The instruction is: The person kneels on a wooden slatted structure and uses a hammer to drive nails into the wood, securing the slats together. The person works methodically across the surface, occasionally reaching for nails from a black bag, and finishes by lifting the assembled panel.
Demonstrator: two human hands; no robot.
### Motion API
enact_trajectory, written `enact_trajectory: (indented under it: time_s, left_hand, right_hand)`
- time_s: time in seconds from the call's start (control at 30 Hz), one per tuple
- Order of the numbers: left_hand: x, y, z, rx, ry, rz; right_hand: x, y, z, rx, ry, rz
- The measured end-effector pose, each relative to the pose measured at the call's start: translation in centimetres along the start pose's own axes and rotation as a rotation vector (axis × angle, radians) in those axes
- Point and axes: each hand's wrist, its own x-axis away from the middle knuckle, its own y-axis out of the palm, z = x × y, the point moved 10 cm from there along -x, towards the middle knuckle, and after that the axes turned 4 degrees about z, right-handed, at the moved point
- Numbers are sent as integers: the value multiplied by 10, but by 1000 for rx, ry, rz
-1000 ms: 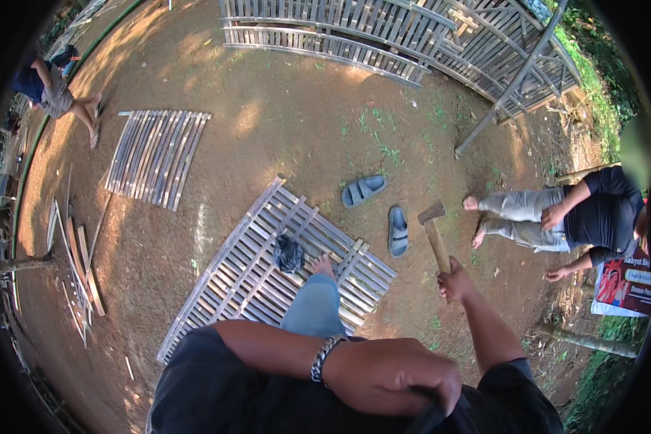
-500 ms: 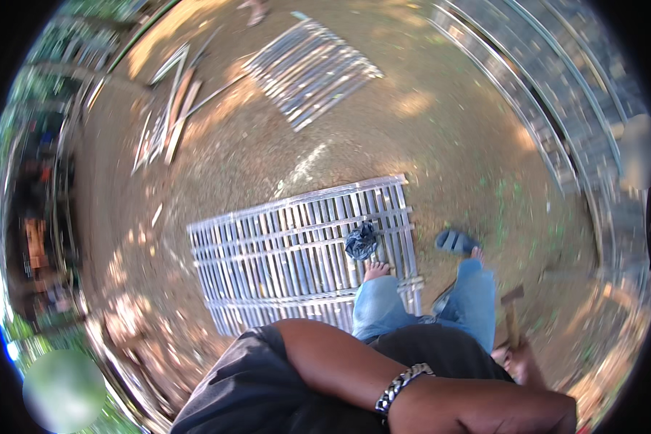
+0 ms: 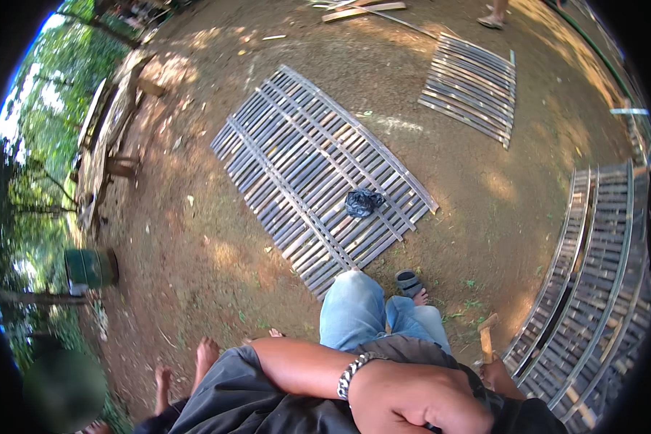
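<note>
My left arm lies across my body, a chunky chain bracelet (image 3: 353, 372) on its wrist. At the lower right my left hand (image 3: 427, 401) is closed, its fingers curled; anything in them is hidden. Beyond it, my right hand (image 3: 496, 372) grips a hammer (image 3: 487, 341) by its wooden handle, with the head up. On the ground ahead of my knees lies a slatted bamboo panel (image 3: 289, 155) with crosswise strips. A crumpled black plastic bag (image 3: 364, 203) rests on its near right part. Neither hand touches the panel.
A smaller slatted panel (image 3: 470, 90) lies at the far right. Larger slatted panels (image 3: 600, 239) flank my right side. Wooden planks (image 3: 365, 11) and another person's foot (image 3: 492, 22) are at the far end. Bare feet (image 3: 207, 351) and a green barrel (image 3: 90, 267) appear at left.
My view has swung to the right-hand side's near ground and left trees, so the panels appear turned. My foot has come off the bamboo panel. The hammer stays in my right hand.
</note>
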Motion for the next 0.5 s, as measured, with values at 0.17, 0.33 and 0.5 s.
enact_trajectory:
  time_s: [0.17, 0.33, 0.5]
  left_hand:
    - [110, 10, 1, -300, -101, 115]
    - [381, -70, -103, -593, -425, 1428]
    - [541, 29, -167, -372, -500, 1810]
  right_hand:
    - [-31, 10, -21, 208, -198, 29]
    - [50, 119, -114, 499, -458, 39]
    - [149, 321, -152, 863, -840, -216]
